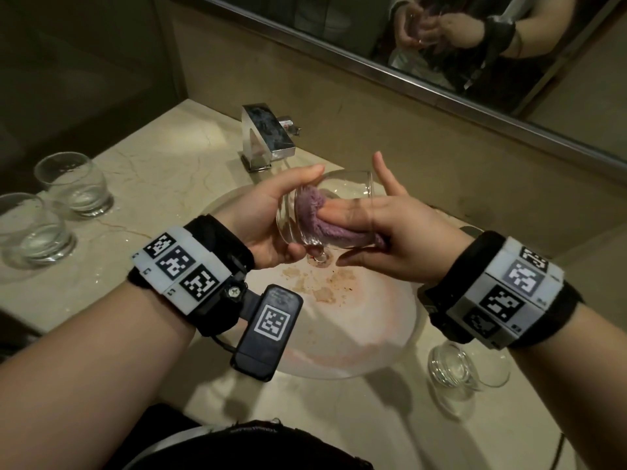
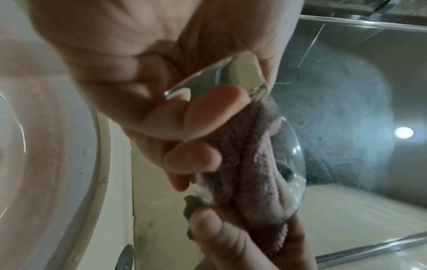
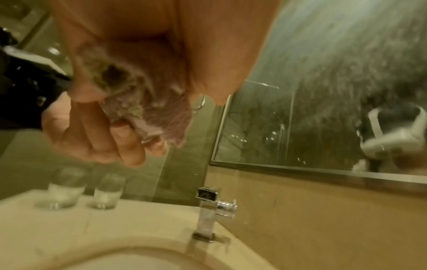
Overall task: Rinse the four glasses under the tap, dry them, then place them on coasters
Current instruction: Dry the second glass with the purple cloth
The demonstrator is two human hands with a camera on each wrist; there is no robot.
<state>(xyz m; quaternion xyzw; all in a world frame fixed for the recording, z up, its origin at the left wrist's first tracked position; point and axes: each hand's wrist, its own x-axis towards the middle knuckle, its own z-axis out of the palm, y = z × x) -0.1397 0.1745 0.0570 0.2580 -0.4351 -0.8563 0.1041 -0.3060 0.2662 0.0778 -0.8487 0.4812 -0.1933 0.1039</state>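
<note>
Clear glass [image 1: 325,212] on its side over basin, purple cloth [image 1: 315,215] inside, probably damp

beige marble counter [image 1: 142,157], framed wall mirror [image 1: 509,45], dim warm light
</note>
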